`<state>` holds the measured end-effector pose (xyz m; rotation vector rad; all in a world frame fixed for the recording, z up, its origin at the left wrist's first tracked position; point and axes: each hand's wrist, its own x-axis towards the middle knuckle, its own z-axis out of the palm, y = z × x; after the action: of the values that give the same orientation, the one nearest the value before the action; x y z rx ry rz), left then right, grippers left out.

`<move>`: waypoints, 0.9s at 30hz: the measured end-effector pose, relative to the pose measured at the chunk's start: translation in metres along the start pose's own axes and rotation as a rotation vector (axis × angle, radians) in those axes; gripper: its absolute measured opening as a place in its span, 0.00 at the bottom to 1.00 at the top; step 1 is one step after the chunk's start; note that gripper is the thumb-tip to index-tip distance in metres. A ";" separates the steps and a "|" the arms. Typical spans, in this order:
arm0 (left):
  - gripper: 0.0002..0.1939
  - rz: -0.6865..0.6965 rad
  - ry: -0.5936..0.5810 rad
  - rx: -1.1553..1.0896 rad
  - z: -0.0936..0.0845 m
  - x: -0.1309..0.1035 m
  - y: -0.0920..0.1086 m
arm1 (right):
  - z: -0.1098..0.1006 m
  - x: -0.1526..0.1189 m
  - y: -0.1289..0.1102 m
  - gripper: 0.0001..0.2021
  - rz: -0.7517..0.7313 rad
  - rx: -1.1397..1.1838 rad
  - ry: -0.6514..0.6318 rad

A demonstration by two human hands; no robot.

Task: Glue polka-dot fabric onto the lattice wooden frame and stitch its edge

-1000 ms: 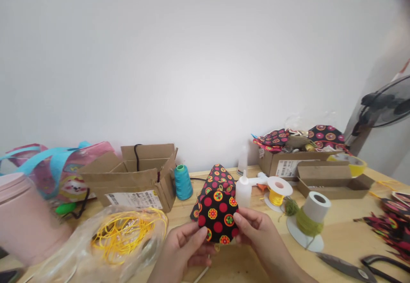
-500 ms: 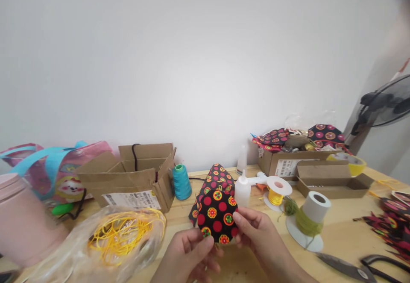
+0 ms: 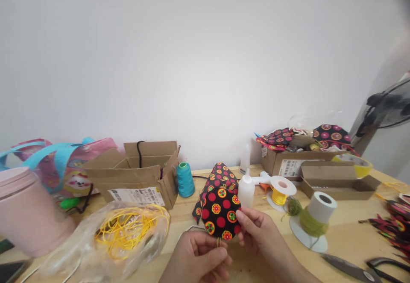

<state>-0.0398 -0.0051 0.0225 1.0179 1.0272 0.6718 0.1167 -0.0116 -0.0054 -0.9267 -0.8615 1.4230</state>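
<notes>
A rounded piece of black fabric with red dots and bright flower prints [image 3: 221,214] is held up in the middle of the head view. My right hand [image 3: 262,236] pinches its lower right edge between thumb and fingers. Just below the fabric, my left hand [image 3: 200,257] has thumb and fingertips closed around a thin yellowish cord [image 3: 219,242] that hangs from the bottom edge. More fabric in the same print [image 3: 221,175] lies behind the held piece. Close by on the right stands a white squeeze bottle [image 3: 246,191].
Left: a pink canister [image 3: 28,214], a plastic bag of yellow cord [image 3: 128,231], an open cardboard box [image 3: 134,184] and a teal thread cone [image 3: 185,180]. Right: a green cord spool [image 3: 313,221], a yellow cord spool [image 3: 279,195], scissors [image 3: 350,268] and fabric-filled boxes [image 3: 296,163].
My left hand has moved off the fabric's lower left edge to the cord beneath it. My right hand keeps its grip. The whole view has shifted slightly.
</notes>
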 end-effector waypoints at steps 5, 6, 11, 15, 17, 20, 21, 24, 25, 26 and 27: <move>0.19 0.015 -0.040 -0.070 -0.003 -0.002 0.001 | 0.001 0.001 -0.002 0.13 0.013 0.033 0.024; 0.19 0.021 -0.055 -0.090 -0.004 -0.002 0.001 | 0.001 0.001 -0.003 0.13 0.019 0.048 0.029; 0.18 0.116 -0.003 -0.043 -0.003 -0.002 0.004 | 0.005 -0.001 -0.007 0.11 0.033 0.169 0.012; 0.16 0.200 0.082 0.022 0.001 -0.002 0.004 | 0.006 -0.002 -0.005 0.10 0.055 0.264 -0.027; 0.15 0.240 0.117 0.018 0.002 -0.002 0.004 | 0.005 -0.002 -0.003 0.09 0.067 0.285 -0.042; 0.11 0.306 0.162 0.037 0.002 -0.002 0.002 | 0.005 -0.003 -0.001 0.09 0.084 0.299 -0.050; 0.09 0.323 0.181 0.049 0.002 -0.002 0.001 | 0.005 -0.003 -0.001 0.09 0.090 0.303 -0.050; 0.05 0.383 0.233 0.106 -0.001 0.001 -0.002 | 0.006 -0.003 -0.002 0.08 0.104 0.317 -0.047; 0.05 0.405 0.249 0.133 -0.002 0.002 -0.003 | 0.006 -0.003 -0.002 0.08 0.107 0.325 -0.048; 0.04 0.421 0.257 0.153 -0.004 0.002 -0.003 | 0.007 -0.003 -0.002 0.08 0.110 0.331 -0.052; 0.03 0.432 0.251 0.162 -0.006 0.003 -0.003 | 0.008 -0.003 -0.003 0.08 0.115 0.334 -0.059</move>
<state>-0.0439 -0.0017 0.0172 1.3393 1.1008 1.1043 0.1108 -0.0148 0.0006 -0.6910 -0.5956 1.6402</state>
